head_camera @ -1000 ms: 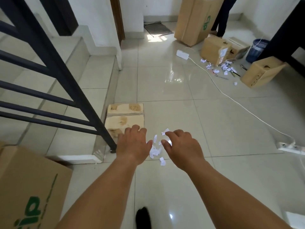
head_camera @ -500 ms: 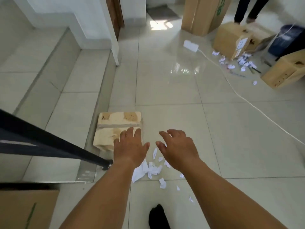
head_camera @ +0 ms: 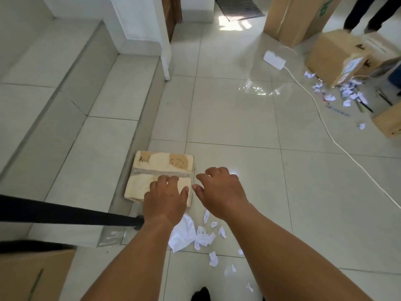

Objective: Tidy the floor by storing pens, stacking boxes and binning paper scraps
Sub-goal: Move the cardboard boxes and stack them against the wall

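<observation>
left hand (head_camera: 166, 199) now over flat box (head_camera: 161, 162)

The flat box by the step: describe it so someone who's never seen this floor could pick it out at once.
Find the tiled step on the left and the black rail post beside it. Just beyond the post's foot, against the step, lies the box. Unlike the tall brown cartons far right, it is low, pale, banded with grey tape and hand-marked 572.

A flat box (head_camera: 161, 162) lies beside the step (head_camera: 104, 137), paper scraps (head_camera: 184, 233) just before it, other boxes (head_camera: 334, 55) far behind right.
</observation>
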